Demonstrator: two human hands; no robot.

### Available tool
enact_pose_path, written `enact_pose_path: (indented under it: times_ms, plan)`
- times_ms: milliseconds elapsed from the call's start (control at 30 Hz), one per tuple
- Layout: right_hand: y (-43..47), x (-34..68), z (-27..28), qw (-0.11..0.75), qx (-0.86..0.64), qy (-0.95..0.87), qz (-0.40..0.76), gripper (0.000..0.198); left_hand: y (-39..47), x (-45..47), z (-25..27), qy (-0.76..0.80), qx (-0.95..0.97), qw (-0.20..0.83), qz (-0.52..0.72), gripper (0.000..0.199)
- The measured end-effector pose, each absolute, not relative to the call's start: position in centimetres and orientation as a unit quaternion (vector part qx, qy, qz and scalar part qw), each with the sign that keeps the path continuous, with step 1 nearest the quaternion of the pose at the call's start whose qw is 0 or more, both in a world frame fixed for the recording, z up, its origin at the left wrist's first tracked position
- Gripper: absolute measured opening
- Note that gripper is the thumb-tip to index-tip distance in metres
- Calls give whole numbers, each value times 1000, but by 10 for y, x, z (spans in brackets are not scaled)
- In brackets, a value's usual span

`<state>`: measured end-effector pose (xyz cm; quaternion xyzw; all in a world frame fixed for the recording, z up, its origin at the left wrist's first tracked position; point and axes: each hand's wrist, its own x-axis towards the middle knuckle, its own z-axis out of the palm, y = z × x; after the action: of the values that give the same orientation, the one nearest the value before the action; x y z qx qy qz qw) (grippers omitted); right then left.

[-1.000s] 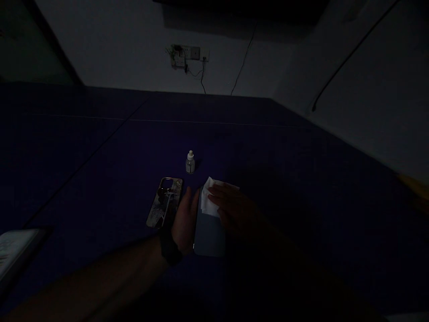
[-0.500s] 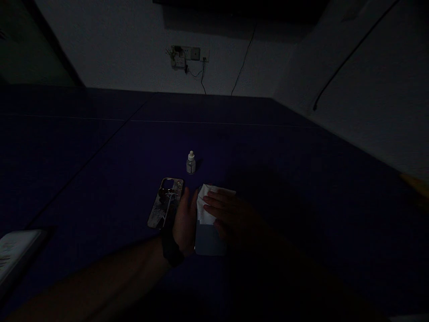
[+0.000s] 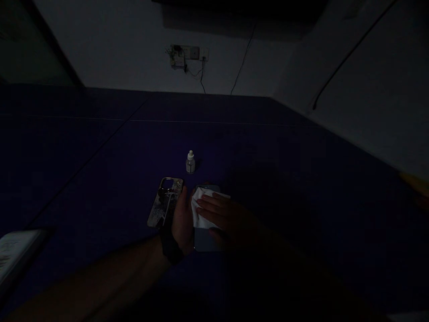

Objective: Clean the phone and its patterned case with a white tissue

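Note:
My left hand (image 3: 182, 222), with a dark band at its wrist, grips a phone (image 3: 206, 241) along its left edge; most of its fingers are hidden underneath. Over the phone's upper and middle part lies a white cloth (image 3: 202, 216), pressed down by the fingers of my right hand (image 3: 223, 214). The phone's top edge and lower part show around the cloth. Just left of my left hand lies a phone case (image 3: 164, 203) with a dark printed pattern and a camera cutout. A small dropper bottle (image 3: 190, 163) with a white cap stands upright beyond the phone.
The surface (image 3: 134, 152) is dark blue and the room is very dim. At the left edge lies a white packet or box (image 3: 18, 250). Sockets with plugs and cables (image 3: 187, 53) are on the far wall. Something yellow (image 3: 414, 185) shows at the right edge.
My right hand and the cloth have slid slightly down and left over the phone, uncovering its top edge. My left hand has stayed nearly in place.

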<state>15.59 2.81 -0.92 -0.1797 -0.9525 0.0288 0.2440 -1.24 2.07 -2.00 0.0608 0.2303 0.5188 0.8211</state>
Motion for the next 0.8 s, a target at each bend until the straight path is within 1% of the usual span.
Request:
enact_pose_path:
  times_ms: [67, 133, 233, 333, 400, 500, 600, 733, 800]
  plan:
    - [27, 154, -8, 236, -158, -958, 48, 41, 19, -12, -16, 231, 53, 826, 511, 49]
    - [27, 156, -7, 253, -159, -953, 54, 36, 18, -12, -14, 233, 43, 823, 517, 51]
    - [29, 166, -7, 297, -208, -931, 32, 30, 18, -10, -10, 232, 37, 816, 527, 53]
    - [32, 176, -8, 322, -254, -912, 4, 30, 17, -9, -4, 230, 46, 815, 530, 55]
    - [32, 176, -7, 319, -255, -913, 1, 32, 16, -9, -1, 230, 50, 813, 532, 55]
    - [30, 172, -6, 286, -220, -933, 20, 37, 17, -8, 1, 243, 38, 807, 537, 54]
    - [28, 169, -4, 279, -177, -943, 35, 35, 17, -8, 1, 254, 33, 806, 533, 57]
    - [31, 173, -6, 314, -224, -922, 24, 29, 16, -9, -3, 233, 73, 813, 528, 54]
    - [32, 174, -7, 308, -250, -918, 18, 31, 16, -9, -6, 228, 80, 809, 535, 53]
